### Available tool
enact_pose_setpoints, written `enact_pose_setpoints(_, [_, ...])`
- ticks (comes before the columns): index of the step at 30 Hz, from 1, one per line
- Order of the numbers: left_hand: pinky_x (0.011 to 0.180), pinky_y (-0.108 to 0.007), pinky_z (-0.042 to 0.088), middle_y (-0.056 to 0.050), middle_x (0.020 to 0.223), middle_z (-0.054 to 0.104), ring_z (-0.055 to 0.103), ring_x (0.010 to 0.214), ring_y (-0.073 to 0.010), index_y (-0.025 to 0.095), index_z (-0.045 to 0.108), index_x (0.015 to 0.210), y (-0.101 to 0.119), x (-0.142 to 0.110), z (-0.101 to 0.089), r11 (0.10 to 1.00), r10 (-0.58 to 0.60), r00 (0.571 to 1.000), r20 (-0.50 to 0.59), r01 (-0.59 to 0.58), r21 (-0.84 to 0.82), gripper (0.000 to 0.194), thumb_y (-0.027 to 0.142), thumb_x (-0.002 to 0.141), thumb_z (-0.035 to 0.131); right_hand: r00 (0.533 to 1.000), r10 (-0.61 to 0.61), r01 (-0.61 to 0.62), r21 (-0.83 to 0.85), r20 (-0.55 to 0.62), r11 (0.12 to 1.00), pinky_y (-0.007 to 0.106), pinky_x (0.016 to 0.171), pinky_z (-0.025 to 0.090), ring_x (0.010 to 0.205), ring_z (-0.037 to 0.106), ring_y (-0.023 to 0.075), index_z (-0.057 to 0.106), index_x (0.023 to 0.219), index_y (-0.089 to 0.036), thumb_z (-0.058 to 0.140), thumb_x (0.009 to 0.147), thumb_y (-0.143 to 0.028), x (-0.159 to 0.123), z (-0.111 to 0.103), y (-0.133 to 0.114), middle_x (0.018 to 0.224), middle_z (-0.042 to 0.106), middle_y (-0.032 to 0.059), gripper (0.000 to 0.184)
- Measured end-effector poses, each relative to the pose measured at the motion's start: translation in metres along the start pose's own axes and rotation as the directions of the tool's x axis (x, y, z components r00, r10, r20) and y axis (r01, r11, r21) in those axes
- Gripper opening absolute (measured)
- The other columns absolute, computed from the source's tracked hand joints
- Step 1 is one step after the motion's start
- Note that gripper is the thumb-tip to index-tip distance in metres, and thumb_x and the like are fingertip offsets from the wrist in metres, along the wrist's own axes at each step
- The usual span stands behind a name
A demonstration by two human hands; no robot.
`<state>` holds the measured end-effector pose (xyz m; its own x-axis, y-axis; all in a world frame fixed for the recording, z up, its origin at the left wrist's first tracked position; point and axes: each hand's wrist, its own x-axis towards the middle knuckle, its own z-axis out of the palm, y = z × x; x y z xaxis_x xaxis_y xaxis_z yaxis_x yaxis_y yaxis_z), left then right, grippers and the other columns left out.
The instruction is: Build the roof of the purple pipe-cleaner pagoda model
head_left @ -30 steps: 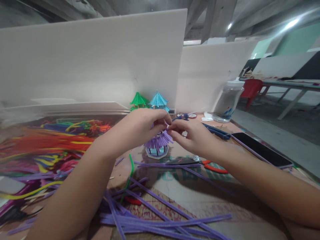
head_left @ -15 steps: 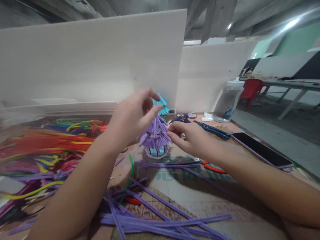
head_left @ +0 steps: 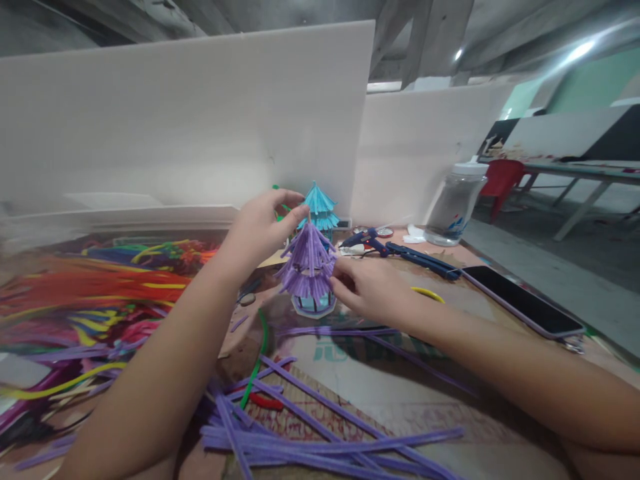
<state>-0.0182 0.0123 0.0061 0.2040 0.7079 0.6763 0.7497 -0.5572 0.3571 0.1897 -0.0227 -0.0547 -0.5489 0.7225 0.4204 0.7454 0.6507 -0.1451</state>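
Note:
A small pavilion model (head_left: 311,257) made of purple pipe cleaners stands upright in the middle, with two roof tiers, dark posts and a pale, many-sided base. At its pointed top, my left hand (head_left: 263,230) has thumb and forefinger closed around the thin spire. My right hand (head_left: 367,283) is at the right side, its fingertips pinched on the edge of the lower purple roof tier. Behind it rises a similar turquoise model (head_left: 320,200), partly covered. Loose purple pipe cleaners (head_left: 330,443) lie in front, along with a green one (head_left: 263,340).
Bundles of colourful pipe cleaners (head_left: 110,283) fill the left side. To the right are a blue glue gun (head_left: 367,241), a long dark-blue tool (head_left: 425,260), a phone (head_left: 520,300) and a clear water bottle (head_left: 455,207). White boards (head_left: 200,127) stand behind.
My left hand has lowered slightly and closed in on the spire, uncovering the turquoise roof. The right fingers have moved left onto the lower roof. The orange-handled scissors no longer show.

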Motion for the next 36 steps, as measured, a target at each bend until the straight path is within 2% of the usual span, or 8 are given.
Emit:
enact_pose_setpoints(7, [0.083, -0.034, 0.051, -0.007, 0.1, 0.073, 0.065, 0.091, -0.022, 0.018, 0.071, 0.106, -0.004, 0.001, 0.001, 1.0, -0.011, 0.999, 0.054, 0.012, -0.012, 0.033, 0.04, 0.088, 0.054, 0.999, 0.036, -0.037, -0.034, -0.016, 0.999, 0.027, 0.056, 0.021, 0.057, 0.044, 0.0123, 0.062, 0.085, -0.018, 0.047, 0.091, -0.03, 0.002, 0.002, -0.002, 0.067, 0.063, 0.0022, 0.02])
enact_pose_setpoints(12, [0.083, -0.034, 0.05, -0.008, 0.1, 0.073, 0.065, 0.092, -0.0219, 0.016, 0.071, 0.102, -0.001, 0.002, 0.003, 1.0, 0.017, 0.997, 0.071, -0.015, -0.027, 0.031, 0.037, 0.089, 0.052, 0.997, 0.069, -0.068, 0.046, -0.018, 0.997, 0.026, 0.056, 0.022, 0.057, 0.046, 0.0116, 0.059, 0.08, -0.018, 0.048, 0.09, -0.028, 0.005, 0.002, -0.003, 0.067, 0.062, 0.0014, 0.017])
enact_pose_setpoints(18, [0.083, -0.033, 0.049, -0.008, 0.101, 0.073, 0.065, 0.093, -0.0221, 0.016, 0.07, 0.1, 0.005, 0.0, 0.002, 0.999, 0.027, 0.995, 0.093, -0.025, -0.02, 0.03, 0.037, 0.09, 0.05, 0.995, 0.06, -0.052, 0.108, -0.076, 0.993, 0.025, 0.056, 0.023, 0.056, 0.046, 0.0106, 0.058, 0.078, -0.018, 0.049, 0.09, -0.028, 0.005, 0.007, -0.001, 0.063, 0.059, 0.0, 0.018])
enact_pose_setpoints(26, [0.08, -0.033, 0.048, -0.008, 0.097, 0.074, 0.065, 0.091, -0.0224, 0.016, 0.069, 0.093, 0.006, 0.0, 0.003, 1.0, 0.02, 0.995, 0.096, -0.02, -0.008, 0.03, 0.039, 0.09, 0.05, 0.993, 0.11, -0.095, 0.278, -0.042, 0.956, 0.024, 0.056, 0.025, 0.057, 0.046, 0.0102, 0.057, 0.073, -0.018, 0.051, 0.087, -0.026, 0.009, 0.012, 0.002, 0.062, 0.057, -0.0016, 0.017])
enact_pose_setpoints(36, [0.078, -0.032, 0.047, -0.008, 0.097, 0.073, 0.064, 0.088, -0.022, 0.015, 0.069, 0.093, 0.006, 0.0, 0.002, 1.0, 0.025, 0.994, 0.108, -0.024, -0.006, 0.03, 0.037, 0.091, 0.049, 0.992, 0.117, -0.105, 0.229, -0.039, 0.968, 0.025, 0.054, 0.023, 0.054, 0.044, 0.0095, 0.058, 0.073, -0.018, 0.051, 0.086, -0.025, 0.007, 0.012, -0.001, 0.061, 0.057, -0.0014, 0.016])
